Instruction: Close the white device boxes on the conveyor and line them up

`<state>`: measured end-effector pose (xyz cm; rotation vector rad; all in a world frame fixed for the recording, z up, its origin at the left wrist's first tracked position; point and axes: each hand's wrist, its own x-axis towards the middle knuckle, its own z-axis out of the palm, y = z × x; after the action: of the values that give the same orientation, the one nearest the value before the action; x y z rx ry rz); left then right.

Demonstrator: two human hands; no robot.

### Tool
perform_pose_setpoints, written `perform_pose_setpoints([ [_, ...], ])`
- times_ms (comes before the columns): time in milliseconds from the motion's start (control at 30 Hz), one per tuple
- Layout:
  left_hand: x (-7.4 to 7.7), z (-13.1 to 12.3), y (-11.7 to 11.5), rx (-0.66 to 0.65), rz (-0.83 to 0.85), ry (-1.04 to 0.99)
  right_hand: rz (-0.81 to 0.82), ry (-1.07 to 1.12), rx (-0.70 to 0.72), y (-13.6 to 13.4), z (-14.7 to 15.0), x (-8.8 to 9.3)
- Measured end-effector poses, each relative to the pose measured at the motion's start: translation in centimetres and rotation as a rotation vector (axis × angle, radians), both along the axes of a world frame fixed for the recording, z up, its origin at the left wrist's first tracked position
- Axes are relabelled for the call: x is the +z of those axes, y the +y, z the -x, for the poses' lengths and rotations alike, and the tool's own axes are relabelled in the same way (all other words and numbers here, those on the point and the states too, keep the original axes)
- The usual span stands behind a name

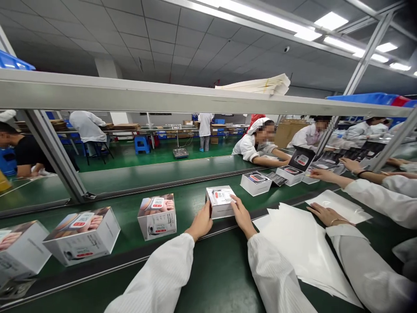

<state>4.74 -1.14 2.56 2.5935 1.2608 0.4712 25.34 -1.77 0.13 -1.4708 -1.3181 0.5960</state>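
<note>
My left hand and my right hand hold a small white printed product box between them, one on each side, on the green conveyor belt. The box stands at a slight angle, and its top shows a device picture and red marks. To my left on the belt stand several larger white boxes, such as one close by and another, printed with a foot and a red-display device. White-sleeved arms cover my forearms.
A co-worker's hand rests near loose white sheets on my right. More boxes and people in white work along the belt, beyond a metal shelf rail. Seated workers and blue stools stand farther back.
</note>
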Motion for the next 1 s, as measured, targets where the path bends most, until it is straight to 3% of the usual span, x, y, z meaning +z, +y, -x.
perform_pose_setpoints([
  [100, -0.7, 1.5, -0.6, 0.065, -0.038, -0.011, 0.035, -0.042, -0.049, 0.5, 0.6, 0.5],
  [167, 0.3, 2.2, -0.4, 0.059, -0.098, -0.002, 0.038, 0.018, -0.061, 1.2, 0.8, 0.6],
  [367, 8.3, 3.4, 1.7, -0.181, -0.412, 0.236, 0.162, 0.457, 0.124, 3.7, 3.3, 0.0],
  [433, 10.4, 4.0, 2.1, -0.202, -0.384, 0.317, 0.154, 0.447, 0.139, 4.0, 4.5, -0.4],
  [500, 11.5, 4.8, 2.3, -0.189, -0.323, 0.371, 0.081, 0.325, 0.120, 3.9, 5.5, -0.8],
  [600, 11.6, 5.9, 2.3, -0.133, -0.261, 0.436, 0.026, 0.162, 0.129, 3.2, 6.2, -1.6],
  [733, 10.9, 7.0, 2.3, -0.066, -0.219, 0.496, 0.046, 0.119, 0.192, 2.3, 6.6, -2.3],
  [833, 10.8, 7.5, 2.1, -0.045, -0.185, 0.512, 0.016, 0.140, 0.150, 2.3, 6.2, -2.3],
  [900, 10.9, 7.8, 1.9, -0.027, -0.160, 0.519, -0.041, 0.119, 0.037, 3.0, 5.1, -1.9],
  [1000, 11.0, 8.5, 1.4, 0.028, -0.138, 0.528, -0.092, 0.093, -0.313, 5.0, 1.4, -0.6],
])
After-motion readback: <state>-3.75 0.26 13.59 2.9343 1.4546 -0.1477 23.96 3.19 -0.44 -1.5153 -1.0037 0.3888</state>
